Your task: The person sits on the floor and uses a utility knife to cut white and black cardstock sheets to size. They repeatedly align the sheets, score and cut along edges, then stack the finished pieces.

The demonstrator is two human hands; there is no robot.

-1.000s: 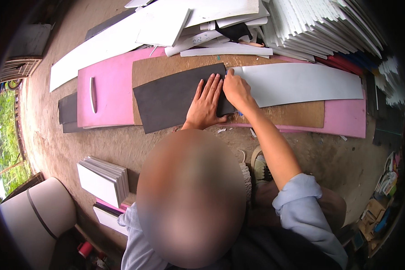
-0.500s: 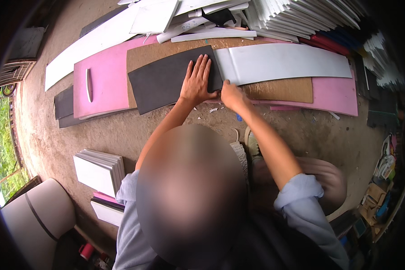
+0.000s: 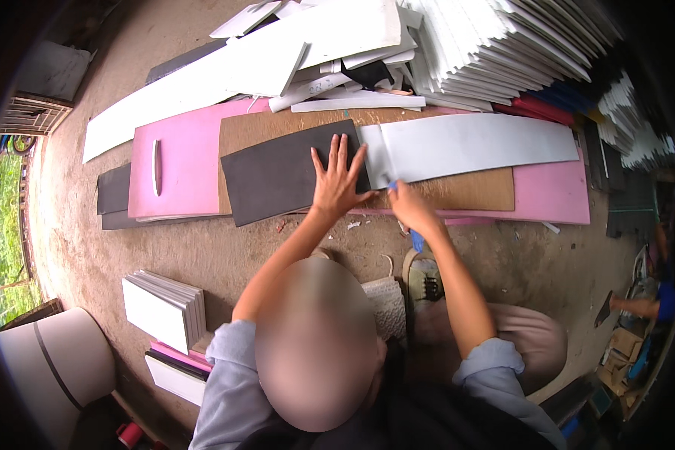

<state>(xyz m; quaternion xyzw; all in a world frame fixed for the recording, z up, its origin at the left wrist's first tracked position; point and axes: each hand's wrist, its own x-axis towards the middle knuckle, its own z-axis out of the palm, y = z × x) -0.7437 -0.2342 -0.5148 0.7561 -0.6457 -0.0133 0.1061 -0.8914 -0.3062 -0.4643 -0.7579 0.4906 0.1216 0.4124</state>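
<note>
On the dark foam sheet, left hand presses flat; right hand grip clasps blue cutter.

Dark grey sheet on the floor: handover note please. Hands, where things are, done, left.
Left hand: flat, fingers spread, pressing the right end of the dark grey sheet.
Right hand: closed on a small blue tool at the sheet's right edge, beside the light grey sheet.
Where: both sheets lie on a brown board over a pink sheet on the floor. White sheets are stacked behind; a small white stack sits near the left elbow.
Done: dark sheet laid flat and pinned.
Left: any cut cannot be seen from here; the hands hide that edge.
</note>
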